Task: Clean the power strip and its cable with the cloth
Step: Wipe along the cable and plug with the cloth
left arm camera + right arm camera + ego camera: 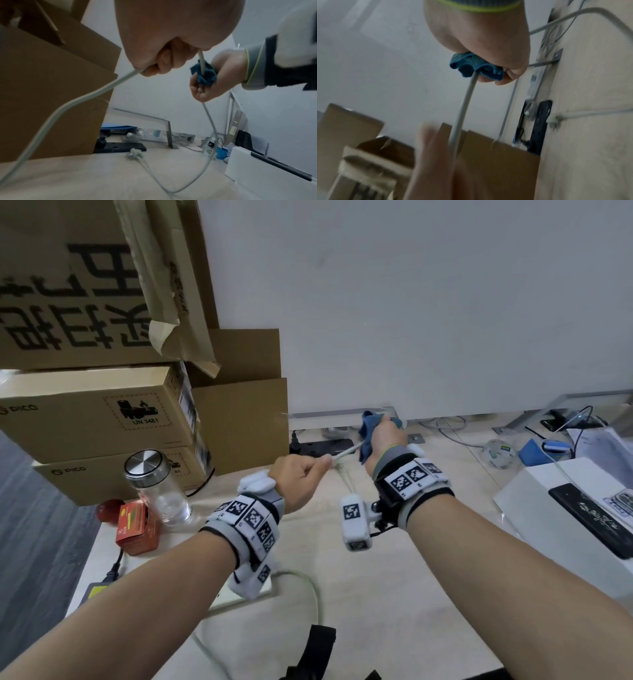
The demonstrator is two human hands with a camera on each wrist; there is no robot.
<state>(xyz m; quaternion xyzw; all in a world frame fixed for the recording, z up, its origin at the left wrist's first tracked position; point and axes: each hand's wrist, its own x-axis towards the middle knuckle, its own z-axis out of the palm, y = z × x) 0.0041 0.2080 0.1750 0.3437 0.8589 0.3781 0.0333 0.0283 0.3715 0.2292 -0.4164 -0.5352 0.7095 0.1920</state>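
Note:
A pale grey cable (346,454) runs taut between my two hands above the light wooden table (411,594). My left hand (308,470) grips it in a fist; the slack hangs down from that hand (82,97). My right hand (383,436) grips a blue cloth (368,433) bunched round the cable (462,108). The cloth (471,66) pokes out of the fist. The cable's white plug (135,155) lies loose on the table. A black power strip (322,446) lies flat behind it, against the cardboard box.
Stacked cardboard boxes (102,412) fill the left back. A glass bottle with a steel lid (154,484) and a red carton (137,525) stand near the table's left edge. A white box with a black phone (555,508) sits at right. More cables lie along the wall (455,436).

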